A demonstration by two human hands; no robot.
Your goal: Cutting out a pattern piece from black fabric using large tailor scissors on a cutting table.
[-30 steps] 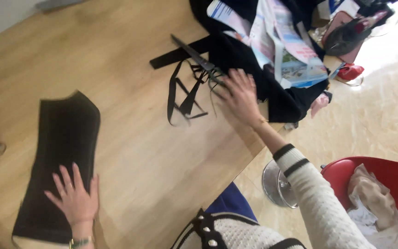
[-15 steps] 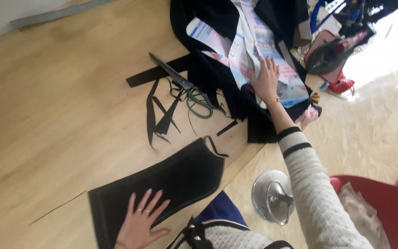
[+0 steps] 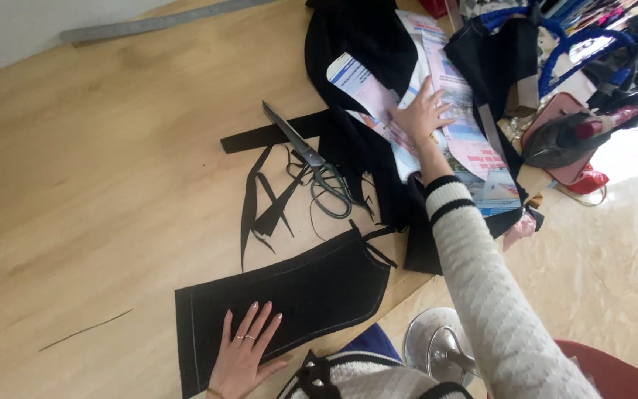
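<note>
Change since earlier: a second ago the left hand (image 3: 247, 353) lay on the black fabric panel (image 3: 289, 295) at the far left of the table, with the panel standing lengthwise; the panel has since come to the near edge, lying crosswise just in front of the person. The right hand (image 3: 421, 114) was then on the fabric strips by the scissors; it has moved right, onto the printed paper sheets (image 3: 437, 111).

Left hand: flat, palm down, fingers spread apart, pressing on the near part of the black fabric panel. It grips nothing. Rings show on two fingers.

Right hand: arm stretched out far and to the right in a white knitted sleeve (image 3: 492, 295) with a black-striped cuff. The hand is open, fingers fanned, lying flat on the printed paper sheets. It clasps nothing.

Hands together: well apart, one near, one far right.

Black fabric panel: at the near table edge, flat, with pale stitching along its border; its right end has loose threads.

Scissors (image 3: 311, 166): between the two hands, lying on the table beside narrow black fabric strips (image 3: 263, 207), blades pointing far and left.

Paper sheets: on top of a heap of black cloth (image 3: 356, 44) at the far right of the table.

Surface: pale wooden table (image 3: 97, 170); a long metal ruler (image 3: 156, 22) lies at its far edge.

Room: right of the table, bags with blue handles (image 3: 577, 52), a dark iron (image 3: 570, 137) on a pink thing, a light floor (image 3: 614, 258), a red seat (image 3: 622, 373) and a shiny metal stool base (image 3: 437, 343) near the person.
</note>
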